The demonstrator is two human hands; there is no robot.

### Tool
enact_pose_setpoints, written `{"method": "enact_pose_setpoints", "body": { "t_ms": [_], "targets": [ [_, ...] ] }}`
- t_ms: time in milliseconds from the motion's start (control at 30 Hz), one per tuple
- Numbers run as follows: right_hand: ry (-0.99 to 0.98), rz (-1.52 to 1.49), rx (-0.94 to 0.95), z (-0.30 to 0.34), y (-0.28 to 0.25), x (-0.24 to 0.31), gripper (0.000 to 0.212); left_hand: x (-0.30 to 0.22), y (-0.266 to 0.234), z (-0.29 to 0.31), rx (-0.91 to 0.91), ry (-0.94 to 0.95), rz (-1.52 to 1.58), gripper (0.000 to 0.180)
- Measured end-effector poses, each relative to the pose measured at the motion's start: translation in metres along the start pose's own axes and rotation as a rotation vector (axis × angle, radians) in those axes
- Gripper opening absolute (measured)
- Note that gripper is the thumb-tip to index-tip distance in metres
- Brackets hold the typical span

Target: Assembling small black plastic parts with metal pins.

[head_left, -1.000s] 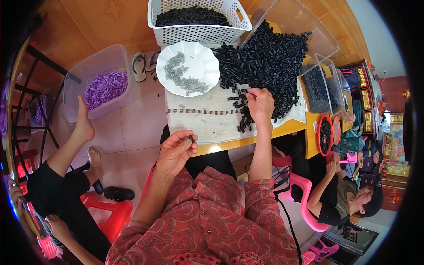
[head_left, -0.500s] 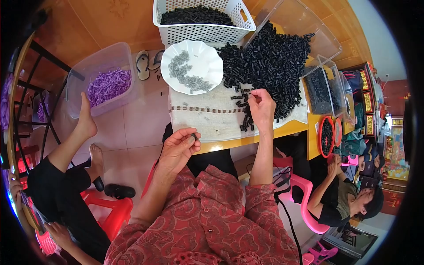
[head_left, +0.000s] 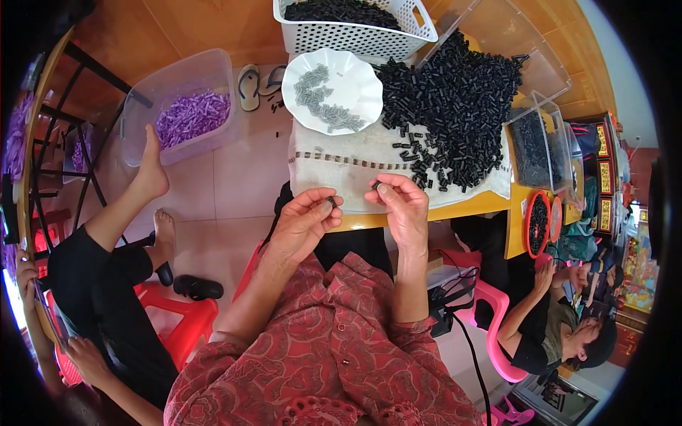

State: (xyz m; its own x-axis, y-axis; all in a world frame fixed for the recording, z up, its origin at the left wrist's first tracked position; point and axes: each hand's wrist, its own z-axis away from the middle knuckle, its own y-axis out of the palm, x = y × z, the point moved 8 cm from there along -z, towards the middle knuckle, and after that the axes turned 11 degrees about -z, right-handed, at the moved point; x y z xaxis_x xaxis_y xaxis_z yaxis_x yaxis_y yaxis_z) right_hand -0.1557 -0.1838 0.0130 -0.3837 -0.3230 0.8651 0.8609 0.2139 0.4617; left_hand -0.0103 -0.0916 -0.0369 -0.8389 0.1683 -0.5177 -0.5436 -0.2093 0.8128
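My left hand (head_left: 302, 221) is closed, pinching a small dark piece (head_left: 331, 202) between thumb and fingertips. Across a narrow gap, my right hand (head_left: 406, 213) pinches a short black tube (head_left: 376, 185), partly covered by its fingers. Both hands are above the front edge of the table. Beyond the right hand, a large heap of short black tubes (head_left: 462, 106) spreads over a pale cloth (head_left: 341, 183). A white wavy-rimmed plate (head_left: 362, 85) stands on the cloth's far left, bearing many small clear pieces (head_left: 312, 92).
Behind the plate is a white perforated basket (head_left: 341, 34) of black pieces. A clear box (head_left: 536, 142) and a red-rimmed bowl (head_left: 527, 227) stand on the right. A plastic tub (head_left: 131, 135) of purple pieces sits on the floor, left. People sit on both sides; a black cable (head_left: 469, 348) hangs right.
My right hand has come back from the edge of the heap toward my left hand, with a black tube in its fingertips. My left hand keeps its pinch; the whole view has shifted slightly.
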Motion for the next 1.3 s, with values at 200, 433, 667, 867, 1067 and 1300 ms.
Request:
{"method": "enact_pose_setpoints", "body": {
  "t_ms": [200, 433, 667, 867, 1067, 1300],
  "targets": [
    [0.054, 0.007, 0.027, 0.012, 0.010, -0.017, 0.017, -0.001, -0.001, 0.001, 0.020, 0.021, 0.016, 0.024],
    [0.013, -0.035, 0.078, 0.019, 0.018, -0.025, 0.018, -0.001, -0.001, 0.002, -0.008, 0.027, 0.046, 0.025],
    [-0.022, -0.085, 0.078, 0.027, 0.029, -0.026, 0.017, 0.001, -0.003, 0.002, -0.013, 0.036, 0.068, 0.026],
    [0.006, -0.025, 0.080, 0.034, 0.036, -0.026, 0.016, 0.001, -0.001, 0.002, 0.015, 0.046, 0.125, 0.024],
    [-0.028, 0.078, 0.091, 0.039, 0.049, -0.021, 0.015, 0.001, -0.001, 0.001, -0.007, 0.047, 0.130, 0.024],
    [-0.059, 0.136, 0.135, 0.041, 0.056, -0.017, 0.012, 0.001, -0.002, 0.001, -0.019, 0.041, 0.110, 0.024]
  ]
}}
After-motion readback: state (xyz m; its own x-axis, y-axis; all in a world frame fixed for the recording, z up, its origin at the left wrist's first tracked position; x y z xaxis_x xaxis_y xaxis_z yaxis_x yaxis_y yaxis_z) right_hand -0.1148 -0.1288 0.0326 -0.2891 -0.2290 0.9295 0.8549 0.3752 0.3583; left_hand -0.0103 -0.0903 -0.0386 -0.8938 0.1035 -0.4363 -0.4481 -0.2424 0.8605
